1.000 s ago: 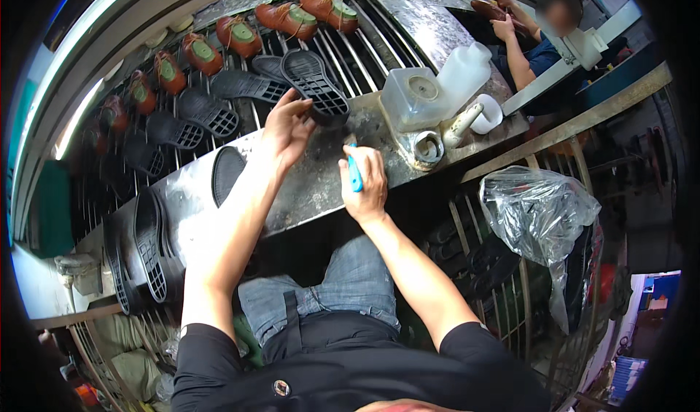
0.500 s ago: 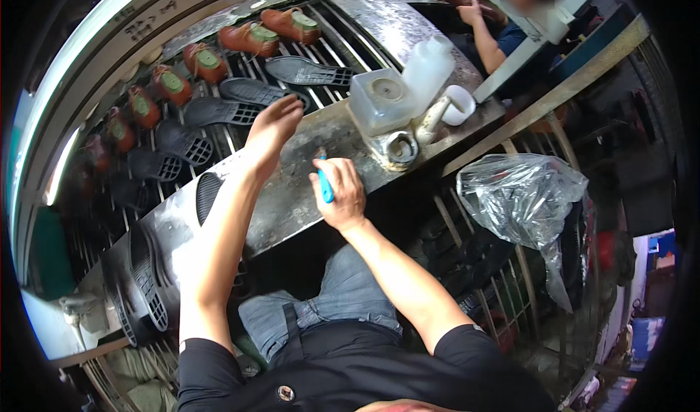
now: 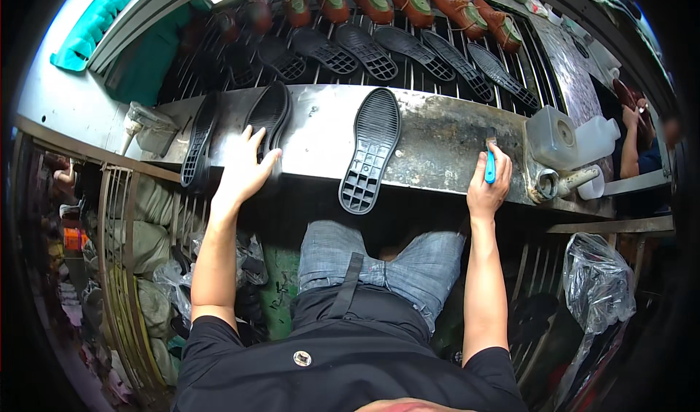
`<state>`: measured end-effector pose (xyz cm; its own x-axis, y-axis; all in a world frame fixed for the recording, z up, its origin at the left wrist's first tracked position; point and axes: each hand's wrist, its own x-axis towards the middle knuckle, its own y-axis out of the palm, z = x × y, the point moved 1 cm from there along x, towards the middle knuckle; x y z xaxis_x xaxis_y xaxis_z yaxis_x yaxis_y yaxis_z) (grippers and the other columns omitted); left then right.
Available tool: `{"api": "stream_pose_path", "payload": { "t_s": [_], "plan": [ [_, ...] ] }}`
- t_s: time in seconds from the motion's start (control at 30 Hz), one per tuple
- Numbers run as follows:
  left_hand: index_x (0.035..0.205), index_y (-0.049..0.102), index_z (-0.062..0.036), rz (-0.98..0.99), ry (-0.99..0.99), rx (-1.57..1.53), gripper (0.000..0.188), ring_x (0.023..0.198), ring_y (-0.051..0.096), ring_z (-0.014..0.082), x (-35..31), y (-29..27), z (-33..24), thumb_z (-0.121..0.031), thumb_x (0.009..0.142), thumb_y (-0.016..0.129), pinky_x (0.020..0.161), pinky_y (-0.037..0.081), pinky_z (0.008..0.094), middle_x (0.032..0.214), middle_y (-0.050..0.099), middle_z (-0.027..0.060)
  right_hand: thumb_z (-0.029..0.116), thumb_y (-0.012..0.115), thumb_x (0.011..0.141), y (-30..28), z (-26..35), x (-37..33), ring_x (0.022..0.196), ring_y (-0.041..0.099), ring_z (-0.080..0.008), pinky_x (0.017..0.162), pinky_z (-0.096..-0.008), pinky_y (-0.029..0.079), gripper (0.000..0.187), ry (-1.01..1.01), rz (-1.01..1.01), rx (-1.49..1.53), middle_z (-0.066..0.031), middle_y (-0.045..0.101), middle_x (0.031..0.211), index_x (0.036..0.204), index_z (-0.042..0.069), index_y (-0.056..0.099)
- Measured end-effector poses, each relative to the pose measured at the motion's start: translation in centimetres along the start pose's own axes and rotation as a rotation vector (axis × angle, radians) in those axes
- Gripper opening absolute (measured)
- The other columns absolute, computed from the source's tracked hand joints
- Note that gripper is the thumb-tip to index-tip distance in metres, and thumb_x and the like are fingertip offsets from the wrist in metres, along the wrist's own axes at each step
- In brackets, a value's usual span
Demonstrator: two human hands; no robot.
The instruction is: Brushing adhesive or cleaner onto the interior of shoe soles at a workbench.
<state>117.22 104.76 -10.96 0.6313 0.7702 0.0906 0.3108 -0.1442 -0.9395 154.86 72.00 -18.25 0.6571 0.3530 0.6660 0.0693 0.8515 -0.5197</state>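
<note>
My left hand, fingers spread, is over the near end of a ribbed black shoe sole on the left of the metal bench; whether it presses on the sole I cannot tell. My right hand is closed round a small brush with a blue handle, its bristles down by the stained right part of the bench. Between the hands lies a single black sole, its gridded heel jutting over the bench's front edge. More black soles lie at the far left.
Behind the bench, a barred rack carries a row of black soles and brown shoes with green insides. Translucent plastic containers and a white cup crowd the right end. A plastic bag hangs lower right. Another person's hand holds a brown shoe.
My view has swung to the left. My left hand has gone from beside the rack soles to the soles at the bench's left. The brush stays in my right hand.
</note>
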Motion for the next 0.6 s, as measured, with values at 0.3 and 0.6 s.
{"api": "stream_pose_path", "payload": {
  "t_s": [0.3, 0.6],
  "plan": [
    [0.145, 0.071, -0.0083, -0.12, 0.006, -0.171, 0.054, 0.149, 0.054, 0.0437, 0.1, -0.1, 0.7, -0.026, 0.095, 0.076, 0.128, 0.039, 0.05, 0.162, 0.054, 0.0305, 0.012, 0.069, 0.105, 0.0, 0.2, 0.0, 0.11, 0.067, -0.0419, 0.096, -0.0502, 0.053, 0.023, -0.02, -0.01, 0.004, -0.0182, 0.071, 0.116, 0.126, 0.004, 0.069],
    [0.175, 0.029, -0.0125, 0.243, -0.038, -2.094, 0.067, 0.136, 0.064, 0.0442, -2.6, 0.3, -9.3, -0.037, 0.115, 0.049, 0.101, 0.065, 0.0534, 0.165, 0.047, 0.0291, 0.016, 0.068, 0.107, -0.3, 0.2, 0.1, 0.109, 0.067, -0.0417, 0.096, -0.0503, 0.053, 0.023, -0.02, -0.031, 0.0, -0.0172, 0.071, 0.116, 0.126, 0.005, 0.069]
  ]
}}
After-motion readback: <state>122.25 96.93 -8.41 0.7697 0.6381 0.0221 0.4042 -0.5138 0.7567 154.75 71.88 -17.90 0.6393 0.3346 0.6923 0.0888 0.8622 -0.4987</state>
